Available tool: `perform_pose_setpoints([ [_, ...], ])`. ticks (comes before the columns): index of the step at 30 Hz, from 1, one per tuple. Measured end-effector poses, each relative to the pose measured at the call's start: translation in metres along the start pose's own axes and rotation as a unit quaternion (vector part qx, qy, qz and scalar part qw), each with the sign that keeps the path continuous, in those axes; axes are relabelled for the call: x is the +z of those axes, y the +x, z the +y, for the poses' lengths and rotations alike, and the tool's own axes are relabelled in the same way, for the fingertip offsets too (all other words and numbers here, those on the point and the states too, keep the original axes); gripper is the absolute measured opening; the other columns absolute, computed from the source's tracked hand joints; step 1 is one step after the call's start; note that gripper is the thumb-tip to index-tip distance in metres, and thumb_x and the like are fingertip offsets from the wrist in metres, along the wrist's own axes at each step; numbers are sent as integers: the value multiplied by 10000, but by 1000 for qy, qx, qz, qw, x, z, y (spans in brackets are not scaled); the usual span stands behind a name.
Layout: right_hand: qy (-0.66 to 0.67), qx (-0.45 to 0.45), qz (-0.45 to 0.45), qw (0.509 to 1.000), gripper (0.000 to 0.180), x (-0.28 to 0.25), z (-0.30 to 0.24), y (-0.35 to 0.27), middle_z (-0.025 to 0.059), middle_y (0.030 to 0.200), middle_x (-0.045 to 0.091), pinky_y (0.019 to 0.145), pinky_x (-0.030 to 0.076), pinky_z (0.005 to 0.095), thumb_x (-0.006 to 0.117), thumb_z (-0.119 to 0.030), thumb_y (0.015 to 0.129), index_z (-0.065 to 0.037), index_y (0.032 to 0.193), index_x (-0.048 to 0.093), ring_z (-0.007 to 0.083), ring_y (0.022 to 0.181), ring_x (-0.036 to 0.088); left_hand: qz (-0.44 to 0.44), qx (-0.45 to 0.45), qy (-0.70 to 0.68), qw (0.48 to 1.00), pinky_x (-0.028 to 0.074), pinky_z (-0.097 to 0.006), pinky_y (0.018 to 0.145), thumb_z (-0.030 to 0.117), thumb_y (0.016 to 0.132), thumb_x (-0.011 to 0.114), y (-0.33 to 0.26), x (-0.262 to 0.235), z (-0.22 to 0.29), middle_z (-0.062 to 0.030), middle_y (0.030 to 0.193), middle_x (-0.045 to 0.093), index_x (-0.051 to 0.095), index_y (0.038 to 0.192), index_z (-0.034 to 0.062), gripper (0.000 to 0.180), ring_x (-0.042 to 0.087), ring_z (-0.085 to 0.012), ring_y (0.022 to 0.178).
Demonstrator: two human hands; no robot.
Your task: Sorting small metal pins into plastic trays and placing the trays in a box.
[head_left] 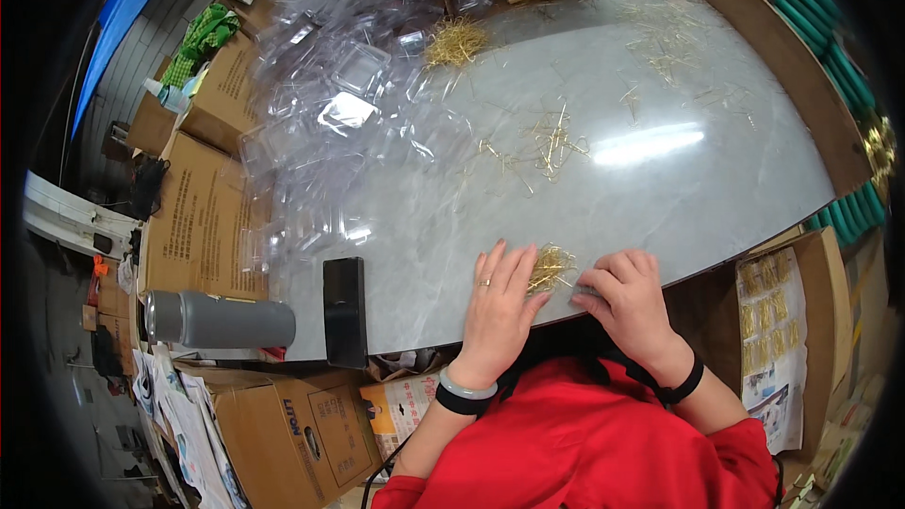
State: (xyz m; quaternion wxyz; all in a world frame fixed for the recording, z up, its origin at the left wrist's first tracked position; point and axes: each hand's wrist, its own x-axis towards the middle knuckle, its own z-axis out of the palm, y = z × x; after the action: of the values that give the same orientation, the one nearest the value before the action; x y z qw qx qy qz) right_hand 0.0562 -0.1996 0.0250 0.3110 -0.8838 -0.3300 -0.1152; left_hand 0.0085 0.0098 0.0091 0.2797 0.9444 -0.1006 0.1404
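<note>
My left hand lies with its fingers stretched out flat at the table's near edge, a ring on one finger. Its thumb and forefinger border a small bunch of thin gold wire pieces, which sits between my two hands. On the other side of that bunch is my right hand, its fingers curled in and its thumb drawn up to them. Something small and greyish shows at those fingertips, too unclear to name. Farther off, more gold wire pieces with bent ends lie loosely scattered on the grey tabletop.
Clear plastic cases heap up at the table's left, beside a dense gold wire pile. A black phone and a grey bottle lie near left. Cardboard boxes line the left. An open carton holds bagged gold pieces.
</note>
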Motion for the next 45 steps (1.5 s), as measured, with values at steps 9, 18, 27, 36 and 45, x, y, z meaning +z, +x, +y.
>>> perform_pose_setpoints([
  [9, 63, -87, -12, 994, 208, 18, 19, 21, 58, 892, 631, 757, 485, 371, 725, -46, 761, -88, 958, 672, 267, 852, 588, 14, 7, -21, 1000, 330, -546, 1134, 150, 879, 725, -2, 0, -2, -181, 1324, 581, 543, 1368, -6, 545, 466, -436, 1325],
  [18, 143, 20, 4, 990, 293, 22, 1, 15, 115, 998, 631, 832, 503, 403, 700, -11, 780, -64, 1064, 646, 313, 969, 601, 30, -1, -20, 999, 333, -558, 1139, 141, 877, 728, -5, 4, -3, -157, 1317, 578, 539, 1376, 20, 547, 480, -408, 1319],
  [27, 13, -118, -103, 988, 497, 8, 4, 46, 72, 1243, 625, 1039, 410, 437, 732, -48, 775, -96, 1255, 611, 307, 1237, 519, 46, 5, -25, 999, 352, -556, 1132, 123, 884, 717, -8, 6, -4, -166, 1292, 594, 524, 1394, 21, 555, 510, -396, 1298],
  [36, 51, -31, -54, 997, 331, 19, -11, 40, 99, 1011, 595, 832, 502, 408, 726, -32, 773, -57, 1092, 640, 313, 949, 582, 28, 41, -17, 999, 343, -549, 1138, 322, 919, 691, -8, -5, 3, -225, 1373, 509, 422, 1456, -32, 697, 477, -397, 1319],
  [45, 181, 42, -131, 974, 435, 2, -16, 41, 145, 1111, 611, 849, 515, 411, 729, -35, 778, -30, 1197, 611, 351, 996, 599, 20, 18, 45, 999, 365, -533, 1126, 118, 976, 571, -6, 7, 2, -177, 1345, 523, 480, 1422, -11, 473, 495, -378, 1287],
])
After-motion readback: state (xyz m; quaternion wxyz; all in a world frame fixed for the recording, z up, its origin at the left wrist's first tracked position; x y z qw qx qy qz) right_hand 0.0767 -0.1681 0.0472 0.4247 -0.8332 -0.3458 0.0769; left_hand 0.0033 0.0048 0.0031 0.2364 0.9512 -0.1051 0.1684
